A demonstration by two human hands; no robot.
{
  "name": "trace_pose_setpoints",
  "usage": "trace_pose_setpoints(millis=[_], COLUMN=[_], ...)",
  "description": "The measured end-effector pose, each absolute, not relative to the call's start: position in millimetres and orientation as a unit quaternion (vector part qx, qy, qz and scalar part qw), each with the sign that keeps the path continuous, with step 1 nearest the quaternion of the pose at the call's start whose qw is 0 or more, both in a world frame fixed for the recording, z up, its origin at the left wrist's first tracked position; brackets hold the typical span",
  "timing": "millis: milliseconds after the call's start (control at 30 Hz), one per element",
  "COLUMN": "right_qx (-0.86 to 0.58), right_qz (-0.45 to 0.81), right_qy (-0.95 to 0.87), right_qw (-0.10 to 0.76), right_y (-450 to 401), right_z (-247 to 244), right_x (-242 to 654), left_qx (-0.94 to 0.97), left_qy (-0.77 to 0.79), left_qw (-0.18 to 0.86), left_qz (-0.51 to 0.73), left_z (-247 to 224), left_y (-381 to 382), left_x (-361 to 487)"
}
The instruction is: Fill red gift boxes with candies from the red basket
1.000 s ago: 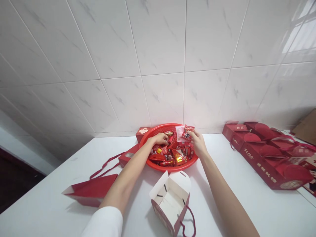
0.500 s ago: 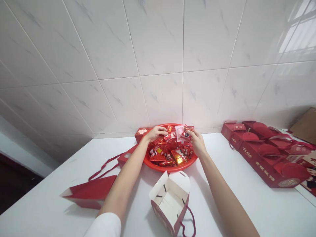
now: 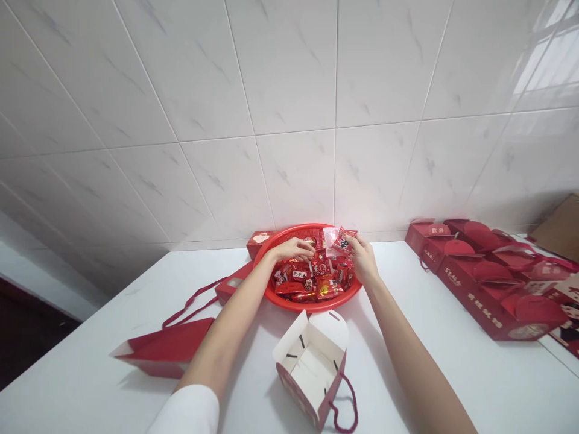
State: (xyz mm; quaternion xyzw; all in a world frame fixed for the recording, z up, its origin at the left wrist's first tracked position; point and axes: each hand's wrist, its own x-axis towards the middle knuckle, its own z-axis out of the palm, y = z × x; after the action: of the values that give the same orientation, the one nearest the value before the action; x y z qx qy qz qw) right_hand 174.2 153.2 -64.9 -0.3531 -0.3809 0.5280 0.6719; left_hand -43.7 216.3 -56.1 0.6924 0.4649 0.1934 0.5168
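Head view: the right hand clamps its fingers on a small red printed plastic packet, which juts leftward over the oval red plastic basket; the left hand hangs above glossy red wrapped packets, finger closure unclear.

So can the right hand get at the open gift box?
Probably yes: nothing covers the open gift box, in front of the red basket, though the right hand holds a red candy packet.
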Motion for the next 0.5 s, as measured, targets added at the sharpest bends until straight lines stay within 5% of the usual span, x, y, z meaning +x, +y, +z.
trace_pose_setpoints(millis=[267,500], right_qx=[-0.354,-0.358], right_qz=[0.544,0.539], right_qy=[-0.337,-0.33], right_qw=[0.682,0.687], right_y=[153.7,155.5], right_z=[-63.5,-64.4], right_x=[172.3,173.2], left_qx=[0.813,0.823], left_qy=[0.467,0.499], left_qw=[0.311,0.245], left_qz=[0.157,0.112], left_z=[-61.1,-56.8], left_y=[216.1,211.2], left_x=[-34.6,-30.9])
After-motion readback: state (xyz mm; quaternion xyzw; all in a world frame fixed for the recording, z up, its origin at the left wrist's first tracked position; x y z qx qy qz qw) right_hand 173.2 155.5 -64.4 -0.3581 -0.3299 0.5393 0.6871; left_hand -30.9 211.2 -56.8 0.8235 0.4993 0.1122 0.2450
